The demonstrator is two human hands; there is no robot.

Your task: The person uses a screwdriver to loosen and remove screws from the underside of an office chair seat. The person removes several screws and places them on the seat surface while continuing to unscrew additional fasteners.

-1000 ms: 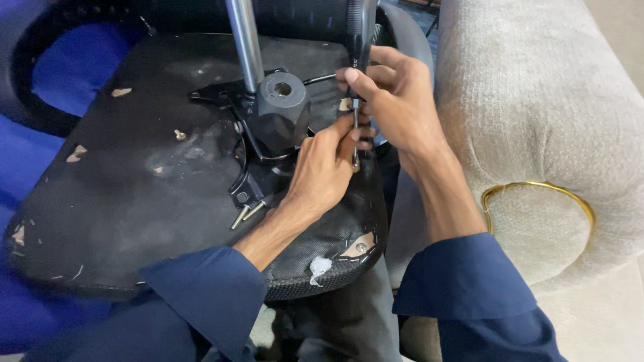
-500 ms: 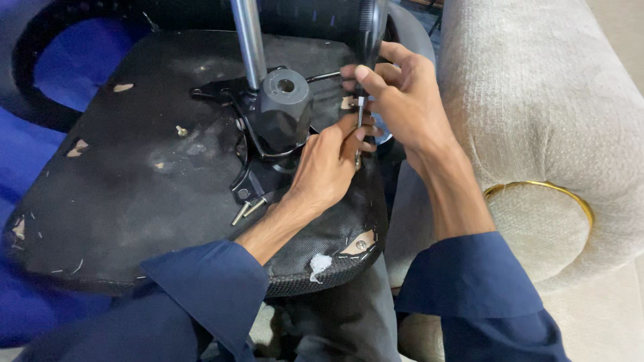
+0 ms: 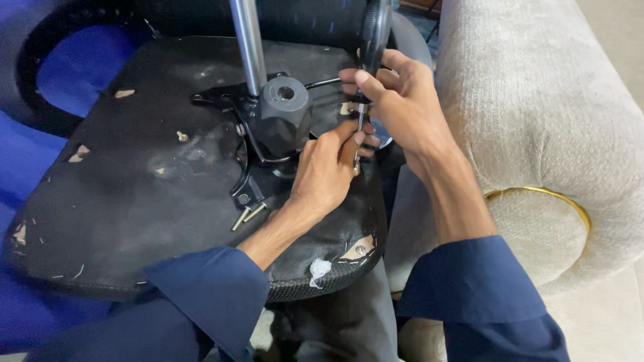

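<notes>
Beige sofa arm (image 3: 537, 121) with a gold ring trim (image 3: 537, 201) off to the right of both hands, blue floor covering (image 3: 27, 161) showing far to the left. Upturned black chair seat (image 3: 134, 194) lying across the lap, underside up, worn fabric torn in small patches, white stuffing poking out at the near edge below the left wrist. Black metal plate (image 3: 245, 177) bolted at the seat's middle, just left of the left hand's fingers, carrying a grey plastic hub (image 3: 285, 110) and a shiny steel post (image 3: 249, 43) rising out of the top of the view. Two loose bolts (image 3: 245, 216) lying on the seat close beside the left wrist. Right hand (image 3: 402, 107) wrapped around the black handle of a screwdriver (image 3: 365, 74), thumb pressed over it, tool held upright with the thin shaft pointing down toward the seat's right edge. Left hand (image 3: 325, 167) directly beneath, fingers (image 3: 349, 137) pinched closed around the lower shaft near the tip, touching the seat. Exact spot where the tip meets the seat hidden behind the left fingers. Dark blue sleeves (image 3: 215, 295) on both forearms, cuffs pulled back from the wrists.
</notes>
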